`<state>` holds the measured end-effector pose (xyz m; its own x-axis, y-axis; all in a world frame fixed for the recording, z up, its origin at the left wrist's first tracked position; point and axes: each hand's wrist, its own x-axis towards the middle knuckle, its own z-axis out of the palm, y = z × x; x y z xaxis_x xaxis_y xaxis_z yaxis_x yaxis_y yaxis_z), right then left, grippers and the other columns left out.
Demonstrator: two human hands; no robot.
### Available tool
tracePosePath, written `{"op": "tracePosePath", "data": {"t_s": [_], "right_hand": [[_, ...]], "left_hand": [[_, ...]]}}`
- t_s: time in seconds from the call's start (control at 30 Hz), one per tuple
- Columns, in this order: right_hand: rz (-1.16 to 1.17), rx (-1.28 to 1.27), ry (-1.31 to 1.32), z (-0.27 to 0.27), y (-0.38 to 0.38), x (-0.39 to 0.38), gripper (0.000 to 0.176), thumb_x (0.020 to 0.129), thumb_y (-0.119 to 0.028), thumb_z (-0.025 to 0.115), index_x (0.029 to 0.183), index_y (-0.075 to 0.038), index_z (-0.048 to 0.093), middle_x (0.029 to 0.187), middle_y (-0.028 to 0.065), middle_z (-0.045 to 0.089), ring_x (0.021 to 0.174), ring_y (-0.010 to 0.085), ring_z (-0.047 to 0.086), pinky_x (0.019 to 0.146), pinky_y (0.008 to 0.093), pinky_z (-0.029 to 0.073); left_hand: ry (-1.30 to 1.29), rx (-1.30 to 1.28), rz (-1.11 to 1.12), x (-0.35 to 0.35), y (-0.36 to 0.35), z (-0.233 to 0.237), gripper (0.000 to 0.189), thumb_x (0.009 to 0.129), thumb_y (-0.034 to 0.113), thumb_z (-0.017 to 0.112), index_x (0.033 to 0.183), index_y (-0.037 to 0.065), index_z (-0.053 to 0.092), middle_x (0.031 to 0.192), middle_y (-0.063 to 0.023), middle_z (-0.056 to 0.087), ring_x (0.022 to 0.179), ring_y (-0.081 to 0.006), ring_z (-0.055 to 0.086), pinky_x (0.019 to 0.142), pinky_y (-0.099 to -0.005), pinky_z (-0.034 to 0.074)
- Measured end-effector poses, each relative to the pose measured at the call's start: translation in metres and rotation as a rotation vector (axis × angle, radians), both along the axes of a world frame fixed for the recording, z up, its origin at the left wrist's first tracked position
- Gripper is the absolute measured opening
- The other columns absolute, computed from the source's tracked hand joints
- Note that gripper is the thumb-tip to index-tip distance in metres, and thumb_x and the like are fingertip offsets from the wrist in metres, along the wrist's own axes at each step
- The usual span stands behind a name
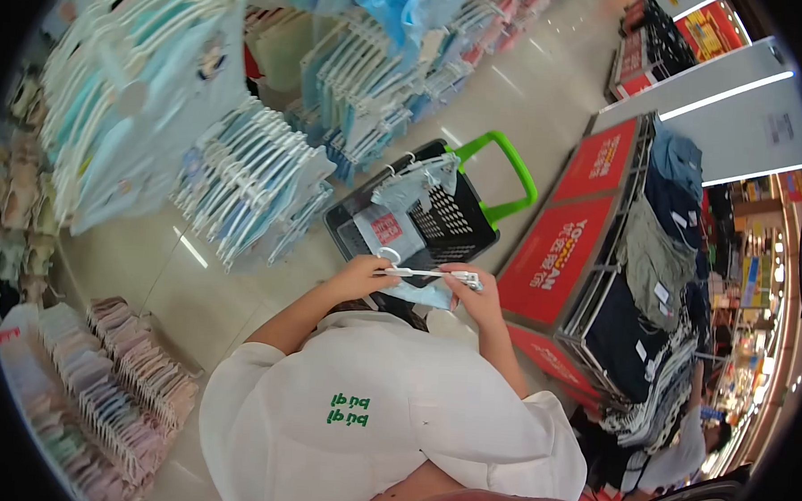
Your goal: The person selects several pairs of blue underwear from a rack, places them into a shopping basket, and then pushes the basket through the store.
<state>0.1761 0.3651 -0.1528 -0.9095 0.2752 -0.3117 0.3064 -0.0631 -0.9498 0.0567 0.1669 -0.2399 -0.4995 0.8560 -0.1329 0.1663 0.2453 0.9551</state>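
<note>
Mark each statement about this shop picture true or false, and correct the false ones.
1. The left hand and right hand both hold the white hanger. True.
2. The basket handle is orange. False: it is green.
3. The white shirt has green lettering. True.
4. The black basket is empty. False: a light-blue garment is in it.
5. The red sign panels stand right of the basket in the picture. True.

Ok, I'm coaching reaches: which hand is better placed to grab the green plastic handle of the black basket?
Right, probably: the right hand is nearer the green handle. The left hand also holds the white plastic hanger, so could keep it.
</note>
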Motion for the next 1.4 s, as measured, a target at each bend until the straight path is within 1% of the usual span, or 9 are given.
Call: {"op": "tracePosePath", "data": {"t_s": [0.23,0.3,0.4,0.5,0.53,0.63,0.77,1.0,1.4], "right_hand": [[-0.054,0.046,-0.121,-0.080,0.023,-0.031,0.016,0.079,-0.012,0.061,0.093,-0.004,0.062,0.066,-0.0020,0.056,0.043,0.0027,0.043,0.038,0.0182,0.034],[-0.126,0.034,-0.094,-0.110,0.036,-0.055,0.015,0.078,-0.014,0.062,0.089,-0.004,0.063,0.062,-0.0010,0.055,0.042,0.0039,0.044,0.037,0.0192,0.034],[-0.117,0.005,-0.115,-0.151,0.061,-0.097,0.017,0.079,-0.015,0.062,0.090,-0.003,0.062,0.062,-0.0007,0.054,0.042,0.0036,0.043,0.037,0.0188,0.034],[-0.132,0.027,-0.079,-0.196,0.076,-0.144,0.018,0.078,-0.016,0.063,0.089,-0.002,0.062,0.062,0.0002,0.056,0.043,0.0051,0.046,0.038,0.0212,0.037],[-0.125,0.013,-0.083,-0.215,0.078,-0.162,0.018,0.078,-0.016,0.063,0.089,-0.002,0.062,0.062,0.0002,0.056,0.043,0.0051,0.046,0.038,0.0212,0.037],[-0.106,0.207,-0.106,-0.257,0.069,-0.208,0.018,0.077,-0.020,0.061,0.085,-0.003,0.063,0.056,0.0048,0.057,0.042,0.0102,0.051,0.039,0.0260,0.038],[0.038,0.424,-0.075,-0.296,0.063,-0.247,0.020,0.077,-0.021,0.060,0.086,-0.003,0.063,0.061,0.0111,0.060,0.045,0.0172,0.057,0.044,0.0300,0.044],[0.258,0.529,-0.376,-0.345,0.072,-0.239,0.035,0.072,-0.036,0.060,0.083,-0.002,0.064,0.069,0.0150,0.062,0.062,0.0270,0.061,0.060,0.0379,0.047],[0.066,0.719,-0.279,-0.365,0.101,-0.161,0.048,0.063,-0.029,0.070,0.099,0.000,0.056,0.090,0.0172,0.060,0.085,0.0296,0.059,0.074,0.0362,0.045]], "left_hand": [[-0.258,-0.054,0.240,-0.016,0.029,-0.083,0.019,0.072,0.018,0.069,0.080,0.001,0.064,0.066,-0.0014,0.057,0.064,-0.0054,0.049,0.057,-0.0231,0.039],[-0.311,-0.102,0.252,-0.028,0.041,-0.112,0.024,0.072,0.017,0.069,0.089,0.001,0.062,0.077,-0.0040,0.059,0.072,-0.0088,0.053,0.065,-0.0243,0.042],[0.153,-0.164,0.607,-0.043,0.068,-0.117,0.049,0.068,0.024,0.071,0.107,0.001,0.052,0.103,-0.0128,0.056,0.091,-0.0215,0.055,0.081,-0.0309,0.042],[-0.074,-0.065,0.783,-0.036,0.071,-0.177,0.047,0.072,0.022,0.069,0.109,-0.001,0.050,0.102,-0.0134,0.056,0.091,-0.0186,0.055,0.080,-0.0290,0.042],[-0.384,0.014,0.791,-0.032,0.073,-0.160,0.047,0.075,0.019,0.065,0.113,-0.001,0.046,0.098,-0.0123,0.058,0.087,-0.0155,0.056,0.076,-0.0260,0.044],[-0.544,-0.085,0.778,-0.006,0.056,-0.175,0.047,0.077,0.017,0.063,0.116,-0.001,0.043,0.090,-0.0091,0.060,0.081,-0.0128,0.056,0.070,-0.0233,0.044],[-0.612,-0.192,0.885,0.042,0.030,-0.214,0.037,0.077,0.015,0.062,0.109,-0.001,0.050,0.082,-0.0072,0.061,0.075,-0.0122,0.057,0.067,-0.0225,0.044],[-0.871,-0.257,0.922,0.076,0.032,-0.203,0.033,0.076,0.018,0.061,0.103,0.000,0.055,0.080,-0.0074,0.062,0.074,-0.0125,0.057,0.066,-0.0236,0.044],[-0.534,-0.249,0.722,0.050,-0.003,-0.218,0.026,0.078,0.019,0.061,0.096,0.001,0.058,0.083,-0.0065,0.062,0.074,-0.0119,0.057,0.067,-0.0229,0.044]]}}
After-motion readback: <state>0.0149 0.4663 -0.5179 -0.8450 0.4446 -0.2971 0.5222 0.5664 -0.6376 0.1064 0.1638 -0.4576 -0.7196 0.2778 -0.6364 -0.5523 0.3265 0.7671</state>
